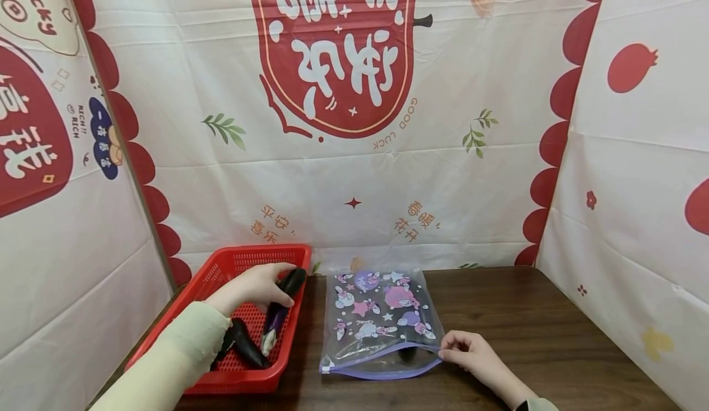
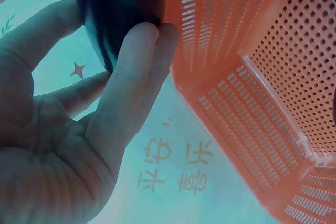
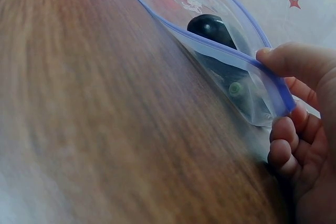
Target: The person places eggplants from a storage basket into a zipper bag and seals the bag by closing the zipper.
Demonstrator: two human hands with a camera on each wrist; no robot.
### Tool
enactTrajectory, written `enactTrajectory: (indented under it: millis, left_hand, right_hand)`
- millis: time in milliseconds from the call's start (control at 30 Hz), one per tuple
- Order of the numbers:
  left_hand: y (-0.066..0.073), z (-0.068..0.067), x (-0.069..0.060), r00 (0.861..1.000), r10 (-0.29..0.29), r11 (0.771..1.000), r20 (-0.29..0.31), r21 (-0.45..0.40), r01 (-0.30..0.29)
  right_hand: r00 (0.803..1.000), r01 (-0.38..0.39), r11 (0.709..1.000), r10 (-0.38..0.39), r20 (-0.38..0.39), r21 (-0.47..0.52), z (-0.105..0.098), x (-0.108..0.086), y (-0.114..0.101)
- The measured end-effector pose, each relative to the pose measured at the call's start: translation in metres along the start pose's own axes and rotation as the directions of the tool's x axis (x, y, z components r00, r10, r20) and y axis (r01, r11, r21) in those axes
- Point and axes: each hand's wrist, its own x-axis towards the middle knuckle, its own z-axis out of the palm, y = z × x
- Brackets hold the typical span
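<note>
Plastic bag (image 1: 382, 315) pinched by right hand (image 1: 471, 354); half-curled left hand (image 1: 256, 286) grips eggplant (image 1: 276, 317).

Dark brown wood-grain table (image 1: 498, 312), boxed in by creased white printed sheets (image 1: 476, 195) on three sides. Red scalloped trim (image 1: 577, 48) down both corners, big red badge (image 1: 342, 29) on the back one.

Held eggplant (image 2: 119, 14) partly beyond left wrist view's top edge, dark bagged thing (image 1: 407, 354) partly hidden
</note>
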Motion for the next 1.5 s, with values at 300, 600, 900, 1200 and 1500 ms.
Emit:
enactTrajectory:
  millis: [300, 600, 900, 1200, 1500]
  left_hand:
    - [0.012, 0.010, -0.004, 1.000, 0.013, 1.000, -0.012, 0.022, -0.013]
    - [0.026, 0.021, -0.008, 0.996, 0.085, 0.992, -0.019, 0.098, -0.083]
    - [0.040, 0.037, -0.014, 0.970, 0.242, 0.956, -0.008, 0.174, -0.237]
    - [0.051, 0.056, -0.022, 0.944, 0.327, 0.923, 0.054, 0.195, -0.331]
    - [0.064, 0.080, -0.034, 0.908, 0.408, 0.849, 0.095, 0.327, -0.415]
  right_hand:
    - [1.000, 0.028, 0.999, -0.028, 0.001, 0.027, 0.001, -0.001, 0.000]
    - [1.000, 0.003, 1.000, -0.003, 0.003, 0.015, 0.000, 0.000, 0.001]
    - [1.000, -0.012, 1.000, 0.012, 0.001, -0.002, 0.000, 0.001, 0.001]
    - [1.000, -0.017, 1.000, 0.017, -0.001, 0.011, 0.000, 0.000, 0.001]
    - [1.000, 0.025, 0.999, -0.025, 0.003, 0.034, 0.000, -0.001, 0.000]
